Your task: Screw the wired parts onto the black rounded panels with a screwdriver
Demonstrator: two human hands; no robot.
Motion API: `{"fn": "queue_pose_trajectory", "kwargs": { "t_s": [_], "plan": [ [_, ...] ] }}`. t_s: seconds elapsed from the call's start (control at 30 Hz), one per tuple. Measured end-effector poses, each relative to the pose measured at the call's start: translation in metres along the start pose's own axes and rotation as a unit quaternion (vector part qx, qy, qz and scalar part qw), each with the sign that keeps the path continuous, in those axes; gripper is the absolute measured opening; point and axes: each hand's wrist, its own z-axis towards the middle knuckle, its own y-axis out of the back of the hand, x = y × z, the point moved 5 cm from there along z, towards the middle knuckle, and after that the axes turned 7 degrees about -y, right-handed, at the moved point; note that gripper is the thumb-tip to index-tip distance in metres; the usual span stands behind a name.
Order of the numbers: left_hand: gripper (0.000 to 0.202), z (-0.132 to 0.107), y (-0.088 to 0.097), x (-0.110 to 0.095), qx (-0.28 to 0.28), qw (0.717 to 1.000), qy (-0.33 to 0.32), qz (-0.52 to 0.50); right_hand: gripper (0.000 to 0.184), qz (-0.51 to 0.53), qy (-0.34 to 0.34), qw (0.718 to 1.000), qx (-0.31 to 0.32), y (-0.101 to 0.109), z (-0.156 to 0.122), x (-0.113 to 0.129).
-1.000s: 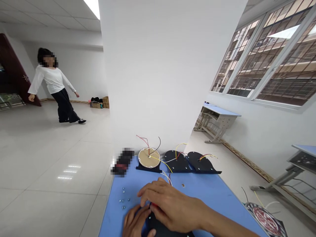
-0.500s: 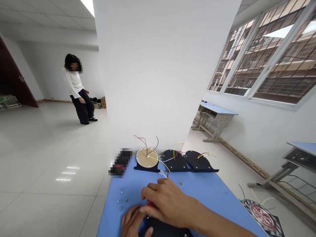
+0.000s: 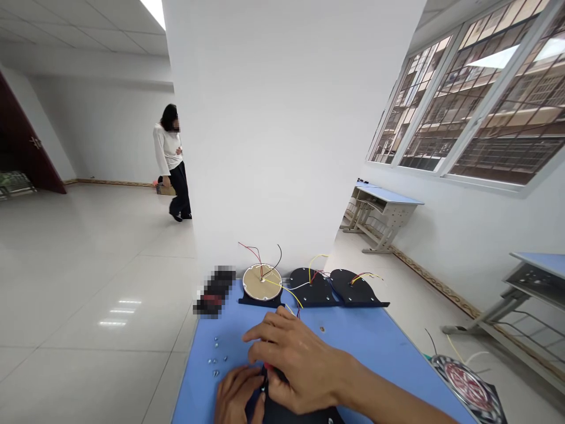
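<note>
A black plate (image 3: pixel 300 414) with screws along its rim lies at the near edge of the blue table, partly cut off by the frame. My left hand (image 3: pixel 236 393) grips its left side, fingers curled and thumb at the edge. Over the plate's far left part, my right hand (image 3: pixel 293 359) pinches a red-handled screwdriver (image 3: pixel 268 366), with the index finger lifted away. Most of the screwdriver is hidden by the fingers. Several small loose screws (image 3: pixel 215 359) are scattered left of my hands.
Along the table's far edge stand a tan round disc (image 3: pixel 262 281) on a black base and two black plates (image 3: pixel 311 288) with coloured wires. A blurred dark item (image 3: pixel 215 292) lies at the far left corner. A white pillar (image 3: pixel 265 141) rises behind. A person (image 3: pixel 170 162) walks beyond it.
My right hand's index and upper fingers have lifted and stretched out from the screwdriver. My left hand has shifted slightly. The person at the back has moved right, partly behind the pillar.
</note>
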Motion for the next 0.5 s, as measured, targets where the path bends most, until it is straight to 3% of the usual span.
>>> {"fn": "queue_pose_trajectory", "kwargs": {
  "t_s": [0.13, 0.27, 0.4, 0.5],
  "plan": [
    [0.032, 0.0037, 0.0034, -0.0035, -0.011, 1.0, -0.006, -0.008, 0.02, -0.043, -0.055, 0.997, 0.031, -0.0031, 0.0005, -0.0063],
    [0.033, 0.0064, 0.0054, -0.0071, -0.023, 0.999, -0.008, -0.022, 0.036, 0.01, -0.01, 1.0, 0.0, -0.0003, -0.0014, -0.0027],
    [0.032, 0.0075, 0.0063, -0.0092, -0.03, 0.999, -0.002, -0.037, 0.022, -0.019, -0.06, 0.998, 0.024, -0.0022, -0.0041, -0.0073],
    [0.03, 0.0079, 0.0054, -0.0086, -0.023, 0.998, 0.014, -0.052, 0.022, -0.016, -0.073, 0.997, 0.029, -0.0023, -0.0058, -0.0082]
  ]
}}
